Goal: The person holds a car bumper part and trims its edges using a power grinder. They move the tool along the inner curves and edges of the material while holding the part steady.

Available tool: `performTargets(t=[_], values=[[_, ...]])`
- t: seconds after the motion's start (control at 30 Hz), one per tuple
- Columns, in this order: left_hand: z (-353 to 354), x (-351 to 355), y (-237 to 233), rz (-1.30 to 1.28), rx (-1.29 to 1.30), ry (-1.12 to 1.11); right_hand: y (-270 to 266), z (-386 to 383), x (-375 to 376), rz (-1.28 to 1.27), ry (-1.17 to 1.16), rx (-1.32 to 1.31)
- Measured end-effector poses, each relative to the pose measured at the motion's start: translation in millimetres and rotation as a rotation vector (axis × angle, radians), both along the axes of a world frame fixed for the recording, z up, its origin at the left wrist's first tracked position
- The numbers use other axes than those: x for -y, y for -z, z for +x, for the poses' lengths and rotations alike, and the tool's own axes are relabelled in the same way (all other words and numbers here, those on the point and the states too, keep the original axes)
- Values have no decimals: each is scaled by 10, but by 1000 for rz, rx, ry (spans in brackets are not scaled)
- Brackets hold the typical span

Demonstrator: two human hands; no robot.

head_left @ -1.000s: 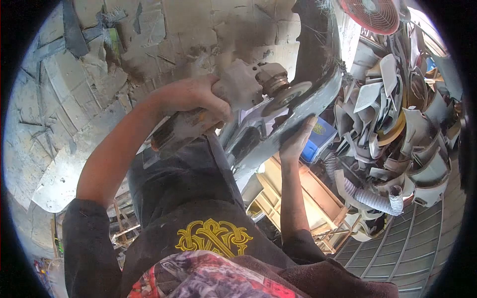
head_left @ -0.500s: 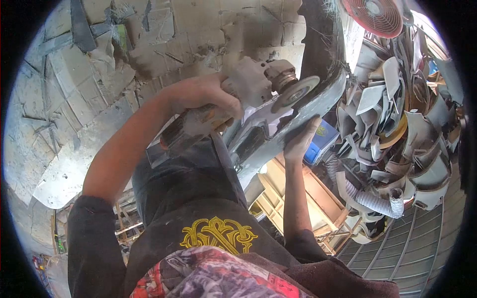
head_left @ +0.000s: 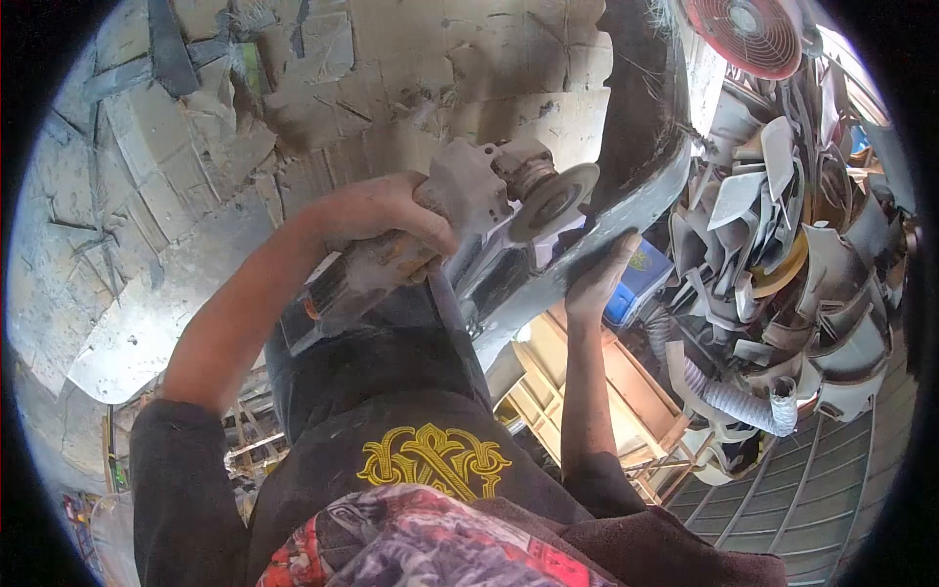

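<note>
My left hand [head_left: 386, 210] is wrapped round a dust-covered angle grinder [head_left: 469, 186], its body pointing up and to the right. The round disc [head_left: 555, 203] at its head is tilted and overlaps the near edge of a long grey curved panel [head_left: 626, 210] in this view. My right hand [head_left: 599, 279] holds that panel from its right side, with the thumb side along the edge and the other fingers mostly hidden. The panel's lower end lies close to my legs, and its far end curves up and away.
Torn cardboard sheets [head_left: 469, 68] with scraps cover the ground ahead. At the upper right stands a red fan [head_left: 748, 34]. A pile of curved offcuts [head_left: 763, 196], a blue box [head_left: 641, 279], a wooden frame [head_left: 606, 382] and a flexible hose [head_left: 734, 396] lie to the right.
The grinder in my left hand has shifted left, and its disc has moved back along the panel. My right hand keeps its place on the panel; the view has shifted slightly.
</note>
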State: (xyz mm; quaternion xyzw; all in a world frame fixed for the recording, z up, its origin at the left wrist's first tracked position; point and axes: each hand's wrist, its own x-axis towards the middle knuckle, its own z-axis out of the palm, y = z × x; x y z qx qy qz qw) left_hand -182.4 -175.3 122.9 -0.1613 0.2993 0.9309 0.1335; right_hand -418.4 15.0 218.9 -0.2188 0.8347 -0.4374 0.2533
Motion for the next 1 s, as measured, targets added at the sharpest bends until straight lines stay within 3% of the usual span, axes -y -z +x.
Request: performTargets(t=[0.23, 0.3, 0.47, 0.73, 0.9, 1.0], values=[[-19, -63, -116, 51, 49, -4, -26, -10, -53, 41, 12, 23], [-37, -140, -104, 24, 5, -159, -27, -9, -32, 55, -7, 18], [-43, -109, -140, 92, -26, -117, -32, 21, 3, 56, -18, -101], [-164, -49, -116, 140, -37, -107, -59, -48, -117, 33, -49, 121], [-75, 72, -225, -97, 31, -12, 55, -49, -71, -8, -4, 2], [-113, 1, -184, -69, 21, -42, 4, -50, -103, -9, 25, 41]])
